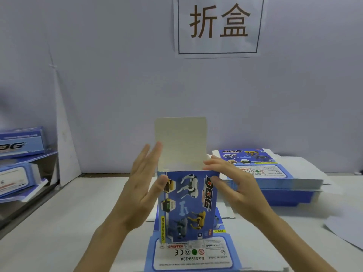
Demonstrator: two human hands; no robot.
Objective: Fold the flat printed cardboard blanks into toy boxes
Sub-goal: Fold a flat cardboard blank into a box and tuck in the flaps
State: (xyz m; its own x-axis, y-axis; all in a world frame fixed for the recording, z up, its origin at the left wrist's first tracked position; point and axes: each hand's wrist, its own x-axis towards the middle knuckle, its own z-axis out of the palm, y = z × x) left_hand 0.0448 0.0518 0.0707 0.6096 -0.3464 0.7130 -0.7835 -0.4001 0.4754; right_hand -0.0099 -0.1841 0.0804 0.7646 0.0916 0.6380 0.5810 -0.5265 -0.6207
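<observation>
You are working at a packaging bench in a workshop. A white paper sign with two large brown characters point(219, 26) hangs on the pale grey partition wall point(117, 75). A tall stack of flat blue-and-white printed cardboard blanks point(275, 178) sits on your white worktop point(78, 222). Folded blue toy boxes point(21, 141) are piled at your left.

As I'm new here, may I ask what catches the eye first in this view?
The upright blue box in the centre stands out, its top flap open, held between the left hand and the right hand. High on the wall hangs a sign with two large characters, and a stack of flat blanks lies at the right.
</observation>
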